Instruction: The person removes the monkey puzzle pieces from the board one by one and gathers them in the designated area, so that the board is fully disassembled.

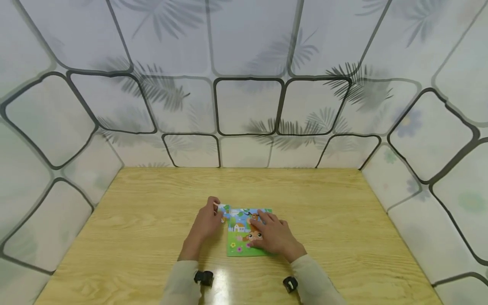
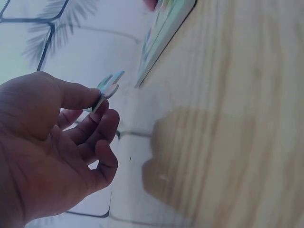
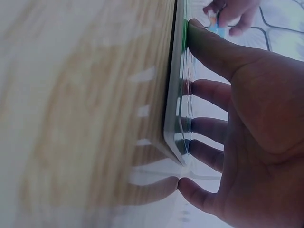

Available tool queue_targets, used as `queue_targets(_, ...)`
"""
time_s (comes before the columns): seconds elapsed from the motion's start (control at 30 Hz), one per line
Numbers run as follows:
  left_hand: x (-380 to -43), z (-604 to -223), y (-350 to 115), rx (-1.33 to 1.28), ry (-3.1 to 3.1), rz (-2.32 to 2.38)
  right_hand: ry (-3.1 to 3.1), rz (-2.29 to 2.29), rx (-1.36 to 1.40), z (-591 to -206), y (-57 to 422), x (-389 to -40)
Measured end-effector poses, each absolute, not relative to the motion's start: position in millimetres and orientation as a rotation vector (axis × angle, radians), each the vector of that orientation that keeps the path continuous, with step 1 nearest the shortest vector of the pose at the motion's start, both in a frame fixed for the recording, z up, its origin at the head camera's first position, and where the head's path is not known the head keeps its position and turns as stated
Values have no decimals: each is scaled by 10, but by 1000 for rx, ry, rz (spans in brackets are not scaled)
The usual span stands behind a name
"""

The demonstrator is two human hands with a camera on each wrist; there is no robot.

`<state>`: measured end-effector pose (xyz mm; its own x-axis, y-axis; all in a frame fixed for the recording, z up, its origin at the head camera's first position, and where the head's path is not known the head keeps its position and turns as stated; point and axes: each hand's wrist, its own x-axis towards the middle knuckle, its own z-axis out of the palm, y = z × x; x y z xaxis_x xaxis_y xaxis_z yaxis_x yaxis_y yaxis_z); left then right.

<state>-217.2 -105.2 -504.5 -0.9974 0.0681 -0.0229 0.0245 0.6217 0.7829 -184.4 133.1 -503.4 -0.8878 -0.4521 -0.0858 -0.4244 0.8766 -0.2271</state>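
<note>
My left hand (image 1: 207, 221) pinches a small jigsaw piece (image 2: 108, 89) between thumb and fingertips, its other fingers loosely bent. From the head view, this piece is beside the upper left corner of a picture puzzle (image 1: 237, 242) lying flat on the table. The puzzle shows a little house, flowers, green grass and a brown cartoon animal with big eyes. My right hand (image 1: 275, 235) rests on the puzzle's right side with fingers spread, covering part of the picture. In the right wrist view its thumb and several fingertips touch the puzzle's face (image 3: 185, 38).
A light wood-grain table (image 1: 152, 220) carries the puzzle. Walls of patterned fabric (image 1: 248, 106) enclose it at the back and both sides. Black devices (image 1: 203, 278) are worn at both wrists, over pale sleeves (image 1: 182, 284).
</note>
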Motion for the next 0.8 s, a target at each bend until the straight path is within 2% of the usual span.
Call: queue_targets(0.8,-2074,-4982,-1956,-170,2782,1176,2910,-328,-676,-5058,1354,-1847)
